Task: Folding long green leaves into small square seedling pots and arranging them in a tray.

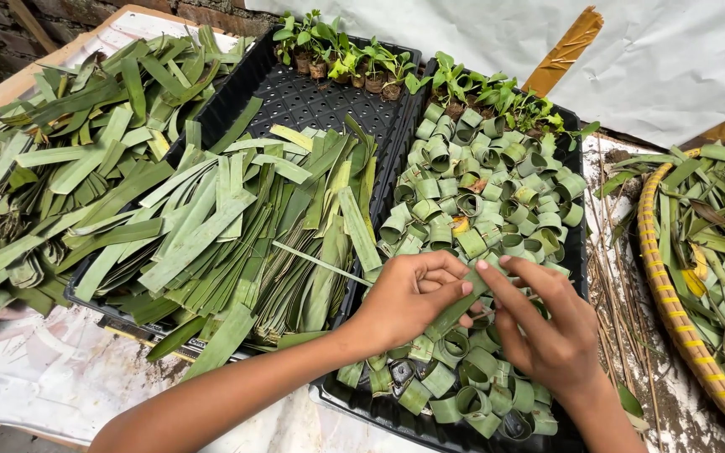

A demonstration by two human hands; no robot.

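Note:
My left hand (409, 298) and my right hand (547, 323) meet over a black tray (576, 243) filled with several small rolled leaf rings (484, 197). Both hands pinch one green leaf strip (456, 309) between their fingertips, bent between them. A thin pale leaf rib (320, 263) runs from the left hand out over a pile of flat cut leaf strips (237, 243). More rolled rings lie under and in front of my hands.
A second black tray (295, 96) to the left holds the flat strips and small potted seedlings (341, 59) at its far end. Loose leaves (52, 159) heap at far left. A woven basket (673, 310) with leaves stands at right. White sheet behind.

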